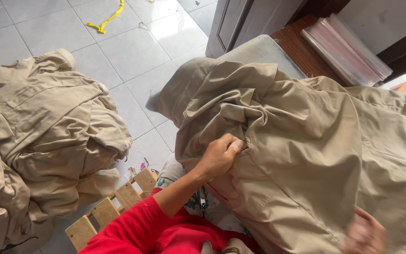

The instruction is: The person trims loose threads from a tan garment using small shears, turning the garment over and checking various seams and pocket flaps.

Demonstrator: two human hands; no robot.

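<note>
Left hand [219, 154], on a red-sleeved arm, pinches a fold of the khaki garment [306, 141] between thumb and fingertips, at a small dark fitting near the garment's middle. Right hand [365, 234], blurred at the lower right edge, rests against the same cloth; whether its fingers grip the fabric cannot be told. The khaki garment lies crumpled across the person's lap and over a grey padded surface [259, 49], its folds bunched above the left hand and its smoother panels spreading to the right. Below the left forearm, a patterned cloth [177, 175] shows at the lap. To the left, a heap of similar khaki garments [43, 136] sits on the pale tiled floor [132, 51], just beside a slatted wooden pallet [113, 204]. A yellow strip [106, 19] lies on the tiles at the upper left, well apart from the heap. At the upper right, a stack of clear plastic sleeves [346, 49] rests on a dark wooden top [301, 51].
</note>
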